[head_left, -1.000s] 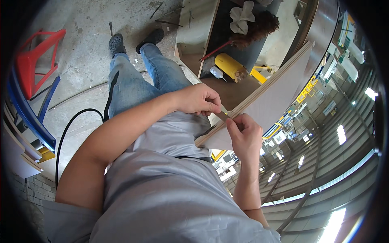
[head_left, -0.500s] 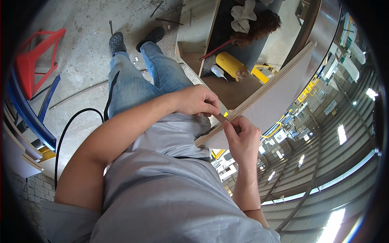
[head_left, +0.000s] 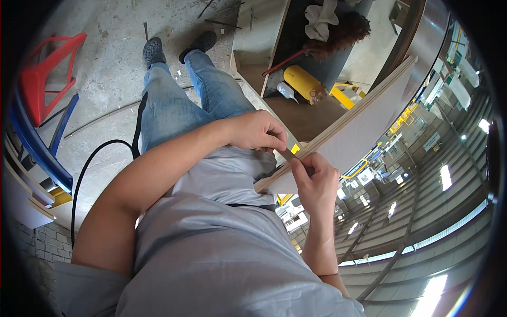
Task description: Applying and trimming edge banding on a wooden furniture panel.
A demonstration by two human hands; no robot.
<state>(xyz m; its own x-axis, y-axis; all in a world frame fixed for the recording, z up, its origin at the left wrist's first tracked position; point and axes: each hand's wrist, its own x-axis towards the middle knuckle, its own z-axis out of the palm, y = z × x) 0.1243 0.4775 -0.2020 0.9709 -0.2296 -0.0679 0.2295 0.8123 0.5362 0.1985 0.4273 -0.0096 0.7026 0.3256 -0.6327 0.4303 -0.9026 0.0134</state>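
A short, thin brownish-grey strip [head_left: 288, 155] is stretched between my two hands, just over the layered edge of a pale board [head_left: 359, 124]. My left hand [head_left: 257, 131] pinches one end between thumb and curled fingers. At the other end, my right hand [head_left: 316, 177] is closed with its thumb pressed on the strip. What the strip is made of cannot be made out. The board leans at a slant close to my waist, its plywood layers showing along the near edge.
Beyond the board, an open wooden box [head_left: 296, 119] holds a yellow cylinder [head_left: 303, 83], a white bottle [head_left: 285, 90] and a brown duster [head_left: 343, 37]. A red stool [head_left: 39, 87] lies at left, near a blue metal frame [head_left: 39, 142]. A black hose [head_left: 79, 185] curves beside me.
The view has shifted slightly, so the box and the board sit a little farther right. Both hands keep nearly the same pose on the strip.
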